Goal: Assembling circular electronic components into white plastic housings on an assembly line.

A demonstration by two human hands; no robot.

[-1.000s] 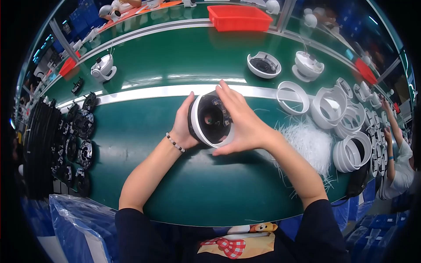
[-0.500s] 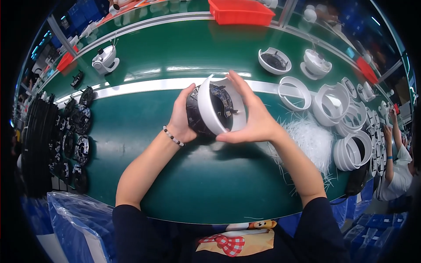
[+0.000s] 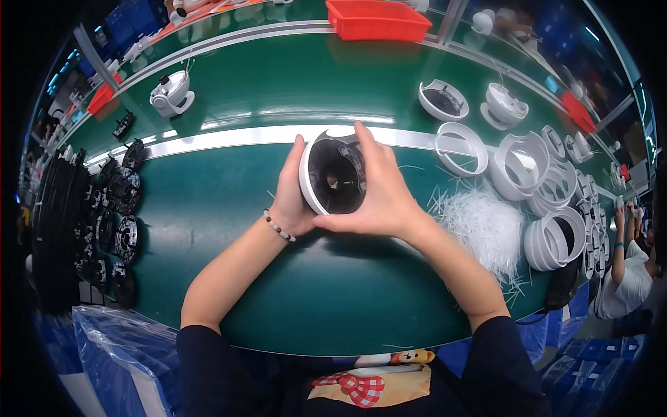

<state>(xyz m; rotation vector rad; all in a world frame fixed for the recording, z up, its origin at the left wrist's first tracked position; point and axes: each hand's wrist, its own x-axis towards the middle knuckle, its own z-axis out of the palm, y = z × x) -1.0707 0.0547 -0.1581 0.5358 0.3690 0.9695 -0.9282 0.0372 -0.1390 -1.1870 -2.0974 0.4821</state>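
Note:
Both my hands hold a round white housing with a black insert [image 3: 333,175] above the green table [image 3: 292,292], its open black inside turned toward me. My left hand [image 3: 290,198] cups its left rim, a bead bracelet on that wrist. My right hand [image 3: 379,191] wraps its right side and lower edge, the fingers reaching over the top rim.
Black round parts [image 3: 114,208] are stacked at the left edge. White rings [image 3: 549,229] pile up at the right beside a heap of thin white ties [image 3: 479,222]. Two white housings [image 3: 445,101] and a red bin [image 3: 385,19] stand farther back. Another person [image 3: 625,271] sits at the far right.
The housing has been turned in my hands from a side-on tilt so that its black inside now faces me. Both hands stay on it.

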